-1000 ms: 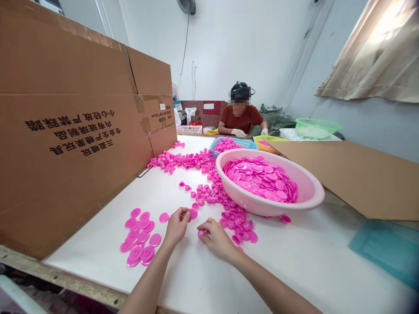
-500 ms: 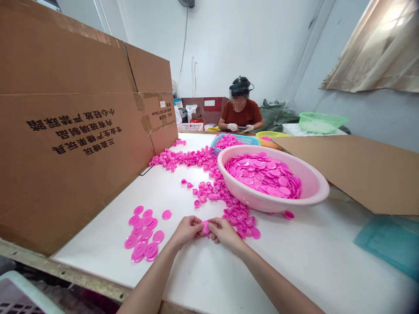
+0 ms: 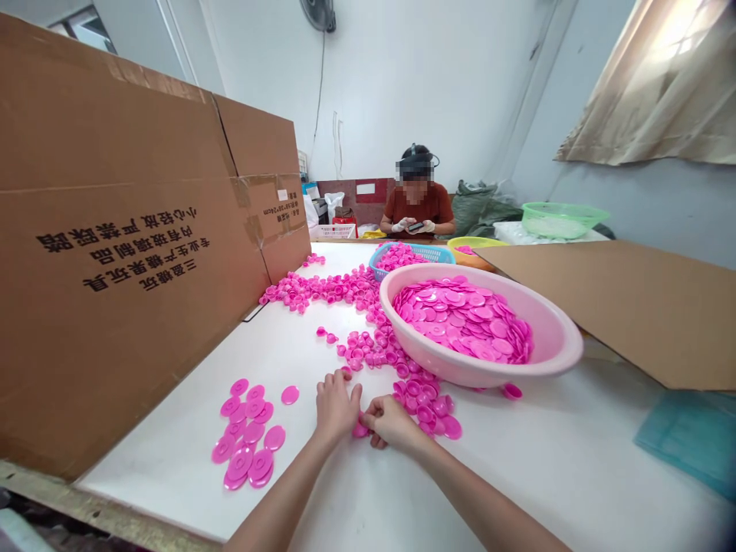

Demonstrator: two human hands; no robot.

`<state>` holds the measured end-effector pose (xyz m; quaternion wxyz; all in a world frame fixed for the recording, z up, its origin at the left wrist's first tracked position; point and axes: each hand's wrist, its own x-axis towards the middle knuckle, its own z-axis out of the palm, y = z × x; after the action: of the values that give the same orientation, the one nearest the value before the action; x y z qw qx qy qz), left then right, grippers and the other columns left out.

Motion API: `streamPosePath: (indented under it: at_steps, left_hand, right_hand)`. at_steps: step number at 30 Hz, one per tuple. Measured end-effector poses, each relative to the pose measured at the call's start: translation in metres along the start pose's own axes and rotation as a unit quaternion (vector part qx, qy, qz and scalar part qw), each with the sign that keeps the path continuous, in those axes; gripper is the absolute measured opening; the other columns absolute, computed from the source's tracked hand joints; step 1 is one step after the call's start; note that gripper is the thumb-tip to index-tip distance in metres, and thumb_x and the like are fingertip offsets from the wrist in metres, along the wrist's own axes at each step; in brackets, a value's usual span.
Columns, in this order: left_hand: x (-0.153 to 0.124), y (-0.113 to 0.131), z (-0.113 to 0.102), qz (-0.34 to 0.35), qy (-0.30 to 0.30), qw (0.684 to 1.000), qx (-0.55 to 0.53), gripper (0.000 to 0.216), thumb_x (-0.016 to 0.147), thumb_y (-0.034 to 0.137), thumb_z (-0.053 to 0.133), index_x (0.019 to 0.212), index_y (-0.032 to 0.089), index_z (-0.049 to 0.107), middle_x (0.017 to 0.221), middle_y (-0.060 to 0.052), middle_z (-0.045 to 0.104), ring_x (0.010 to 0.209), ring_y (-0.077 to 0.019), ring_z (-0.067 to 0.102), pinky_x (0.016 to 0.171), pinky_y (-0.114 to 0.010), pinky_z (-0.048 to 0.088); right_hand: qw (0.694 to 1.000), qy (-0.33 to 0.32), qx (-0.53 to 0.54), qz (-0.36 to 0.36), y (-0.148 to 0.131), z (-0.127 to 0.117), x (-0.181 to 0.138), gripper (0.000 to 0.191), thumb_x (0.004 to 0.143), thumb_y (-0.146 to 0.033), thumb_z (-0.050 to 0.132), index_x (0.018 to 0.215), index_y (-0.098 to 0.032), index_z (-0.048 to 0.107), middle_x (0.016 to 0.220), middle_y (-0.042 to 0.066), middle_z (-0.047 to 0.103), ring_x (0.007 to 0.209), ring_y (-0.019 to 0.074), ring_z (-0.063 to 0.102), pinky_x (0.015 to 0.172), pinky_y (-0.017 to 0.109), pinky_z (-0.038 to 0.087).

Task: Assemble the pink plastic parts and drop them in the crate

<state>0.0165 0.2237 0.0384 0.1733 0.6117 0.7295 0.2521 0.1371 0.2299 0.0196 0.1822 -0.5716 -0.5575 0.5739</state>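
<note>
My right hand (image 3: 392,422) pinches a small pink plastic piece (image 3: 360,429) just above the white table; the fingers partly hide its shape. To its left, my left hand (image 3: 336,405) reaches forward, palm down, its thumb apart from the fingers. Its fingertips are at a single small pink cup (image 3: 346,371), and I cannot tell whether they touch it. Many small pink cups (image 3: 422,395) lie in a heap beyond and to the right of my hands. Several flat pink discs (image 3: 253,433) are spread on the table to the left.
A pale pink basin (image 3: 560,349) full of pink discs stands at the right. Behind it is a blue basket (image 3: 440,254) of pink pieces. A big cardboard box (image 3: 143,230) walls the left side. Across the table, a person (image 3: 418,203) holds a phone-like device.
My left hand has let go of the pink piece and moved forward to the single cup. My right hand keeps the piece. The view has tilted up slightly.
</note>
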Motion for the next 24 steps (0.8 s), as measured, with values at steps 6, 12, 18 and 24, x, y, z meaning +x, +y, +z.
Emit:
streamPosePath:
  at_steps: [6, 12, 18, 24]
  left_hand:
    - [0.0, 0.008, 0.015, -0.006, 0.001, 0.989, 0.151, 0.022, 0.08, 0.029, 0.035, 0.096, 0.019, 0.045, 0.102, -0.009, 0.043, 0.093, -0.0226, 0.04, 0.075, -0.034, 0.03]
    - [-0.002, 0.002, 0.019, -0.023, 0.006, 0.995, 0.096, 0.024, 0.082, 0.024, 0.03, 0.099, 0.022, 0.045, 0.104, -0.008, 0.043, 0.092, -0.0207, 0.039, 0.074, -0.032, 0.029]
    - [-0.004, 0.003, 0.021, 0.03, 0.034, 0.997, 0.055, 0.026, 0.084, 0.03, 0.027, 0.095, 0.022, 0.049, 0.082, -0.005, 0.055, 0.081, -0.0203, 0.046, 0.073, -0.033, 0.029]
    - [-0.015, -0.003, -0.035, 0.088, 0.012, 0.996, 0.019, 0.026, 0.082, 0.038, 0.033, 0.086, 0.022, 0.053, 0.065, -0.002, 0.057, 0.064, -0.0179, 0.053, 0.06, -0.027, 0.032]
  right_hand:
    - [0.999, -0.049, 0.017, 0.001, 0.0, -0.007, 0.0, 0.015, 0.075, -0.021, 0.052, 0.063, -0.015, 0.046, 0.038, -0.003, 0.051, 0.036, 0.0103, 0.052, 0.035, 0.016, 0.041]
    - [0.999, -0.043, -0.003, -0.019, 0.001, -0.008, -0.002, 0.014, 0.077, -0.018, 0.047, 0.064, -0.016, 0.043, 0.038, -0.005, 0.047, 0.036, 0.0112, 0.053, 0.032, 0.016, 0.038]
    - [0.995, -0.039, -0.061, -0.062, 0.005, -0.003, -0.004, 0.012, 0.08, -0.02, 0.042, 0.069, -0.015, 0.045, 0.05, -0.002, 0.051, 0.039, 0.0107, 0.055, 0.034, 0.015, 0.034]
    - [0.954, 0.028, -0.18, -0.239, -0.013, -0.015, -0.026, 0.019, 0.077, -0.031, 0.049, 0.071, -0.015, 0.058, 0.065, 0.004, 0.061, 0.06, 0.0135, 0.057, 0.053, 0.021, 0.038]
